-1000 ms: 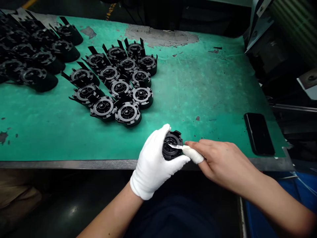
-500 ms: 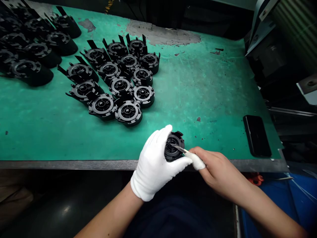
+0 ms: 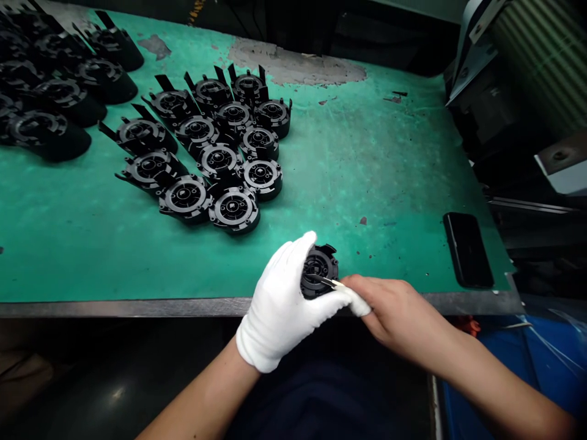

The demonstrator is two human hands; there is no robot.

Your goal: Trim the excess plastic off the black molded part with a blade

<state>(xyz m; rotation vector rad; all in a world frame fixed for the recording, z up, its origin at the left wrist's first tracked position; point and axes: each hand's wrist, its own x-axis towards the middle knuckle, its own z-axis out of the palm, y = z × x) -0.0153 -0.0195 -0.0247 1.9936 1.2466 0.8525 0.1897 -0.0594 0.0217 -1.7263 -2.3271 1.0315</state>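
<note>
Housing (image 3: 320, 269), a round black plastic part, sits low in the middle of the frame, just over the near edge of the bench (image 3: 367, 153). The left hand (image 3: 284, 302), in a white glove, is curled closed around it, thumb below and fingers over the top. The right hand (image 3: 398, 315) is bare apart from a white wrap on one finger, and is pinched shut on a thin blade (image 3: 323, 281) whose tip lies against the part's face.

The bench is covered in a worn green mat, scuffed and stained, with a grey patch at the upper middle where the covering has peeled away. A metal strip runs along its near edge. A cluster (image 3: 215, 153) of the same black parts lies at the upper left centre, packed touching one another, and a second group (image 3: 50, 91) fills the upper left corner. A dark phone (image 3: 468, 249) lies flat near the right edge. Machinery stands at the upper right, and something blue shows at the lower right.
</note>
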